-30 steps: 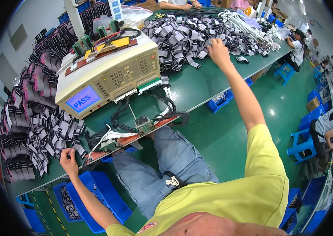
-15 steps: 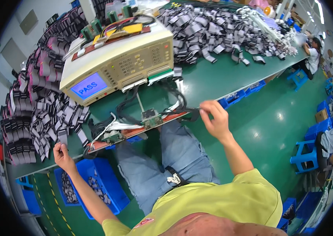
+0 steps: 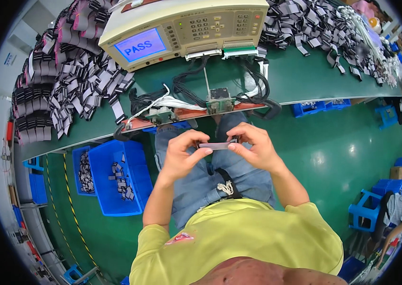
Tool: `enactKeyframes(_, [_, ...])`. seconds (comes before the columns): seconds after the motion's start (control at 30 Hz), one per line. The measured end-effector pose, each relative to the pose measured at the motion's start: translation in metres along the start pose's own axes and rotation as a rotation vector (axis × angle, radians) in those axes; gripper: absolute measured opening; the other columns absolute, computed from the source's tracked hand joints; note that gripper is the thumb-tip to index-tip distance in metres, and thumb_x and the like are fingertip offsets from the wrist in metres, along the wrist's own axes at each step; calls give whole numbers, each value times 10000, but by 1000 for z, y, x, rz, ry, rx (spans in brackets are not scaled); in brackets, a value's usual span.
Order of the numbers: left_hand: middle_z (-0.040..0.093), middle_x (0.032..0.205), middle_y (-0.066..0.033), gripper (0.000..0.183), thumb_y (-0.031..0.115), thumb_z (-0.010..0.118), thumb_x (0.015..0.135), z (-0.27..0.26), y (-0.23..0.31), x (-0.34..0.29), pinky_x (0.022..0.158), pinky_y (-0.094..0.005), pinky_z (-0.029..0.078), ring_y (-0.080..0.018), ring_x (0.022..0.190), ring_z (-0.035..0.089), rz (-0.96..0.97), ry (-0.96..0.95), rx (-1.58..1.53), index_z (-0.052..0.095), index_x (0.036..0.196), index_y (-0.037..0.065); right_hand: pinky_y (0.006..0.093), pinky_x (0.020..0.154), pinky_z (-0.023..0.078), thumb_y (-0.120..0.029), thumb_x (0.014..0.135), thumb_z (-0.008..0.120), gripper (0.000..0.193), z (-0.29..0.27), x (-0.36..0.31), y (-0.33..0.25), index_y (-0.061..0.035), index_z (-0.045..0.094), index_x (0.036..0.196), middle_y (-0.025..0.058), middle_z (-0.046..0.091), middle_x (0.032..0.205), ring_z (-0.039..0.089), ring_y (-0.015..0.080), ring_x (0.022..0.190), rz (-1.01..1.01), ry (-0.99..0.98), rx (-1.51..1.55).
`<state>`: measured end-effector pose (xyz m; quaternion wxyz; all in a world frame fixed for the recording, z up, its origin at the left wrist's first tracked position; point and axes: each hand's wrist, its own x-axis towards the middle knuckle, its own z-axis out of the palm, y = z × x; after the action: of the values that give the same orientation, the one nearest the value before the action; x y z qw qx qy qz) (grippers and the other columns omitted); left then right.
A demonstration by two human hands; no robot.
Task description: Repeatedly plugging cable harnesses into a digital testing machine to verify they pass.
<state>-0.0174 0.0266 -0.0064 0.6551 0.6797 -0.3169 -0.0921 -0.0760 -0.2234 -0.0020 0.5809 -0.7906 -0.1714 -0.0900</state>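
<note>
A short grey ribbon cable (image 3: pixel 214 146) with black end connectors stretches between my two hands, above my lap. My left hand (image 3: pixel 184 151) pinches one end, and my right hand (image 3: pixel 252 145) grips the other. Just beyond them, along the table's front edge, a reddish test board (image 3: pixel 189 115) carries small green circuit boards with sockets. Black and white wires run from it to a beige tester (image 3: pixel 186 31) with a lit blue-white screen.
Grey ribbon cables lie heaped on the green table (image 3: pixel 291 88) at left and back right. Below the left edge, a blue bin (image 3: pixel 130 206) holds more cables, beside a smaller one (image 3: pixel 76 159). At right are blue stools (image 3: pixel 363 210) and a seated person (image 3: pixel 398 213).
My hands have come together from far apart, over my lap, and now hold the ribbon cable by both ends. My view has shifted, so the tester appears larger and further right.
</note>
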Motion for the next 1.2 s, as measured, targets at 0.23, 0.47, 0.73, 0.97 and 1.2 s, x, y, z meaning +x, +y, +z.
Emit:
enactKeyframes(0.23, [680,1103,-63,374,7,813,891,-4,-21,-11,820,-266,500,-120,963,626,-246,-65,-379,650,1227,27,249,725,495,-23,827,868,397,0,-13,4,-13,661,1166,42,663,1019,609,100,841,221,18,279])
enactKeyframes(0.47, [674,1130,-85,263,-34,758,921,10,-25,-11,856,-293,503,-146,1025,626,-141,-54,-455,662,1161,10,276,775,547,-52,816,875,437,7,-5,-3,-23,659,1195,49,707,949,668,120,857,133,120,240])
enactKeyframes(0.73, [674,1125,-103,260,-66,735,917,10,-17,-5,855,-297,529,-167,1019,652,-94,2,-381,670,1162,-7,292,856,545,9,850,830,456,11,-10,0,5,635,1262,94,676,1078,663,163,1015,193,191,385])
enactKeyframes(0.97, [726,928,-60,285,-3,823,841,12,-5,18,658,-257,491,-119,728,607,68,366,217,713,1104,10,268,728,533,-44,865,820,183,4,6,16,16,703,993,66,677,969,641,121,821,120,267,228])
enactKeyframes(1.2, [749,1041,-117,242,-34,787,870,17,-18,30,770,-295,570,-194,881,711,190,440,248,715,1100,-4,313,732,557,-19,840,826,241,15,30,8,35,715,1047,111,695,935,682,207,797,-94,556,-242])
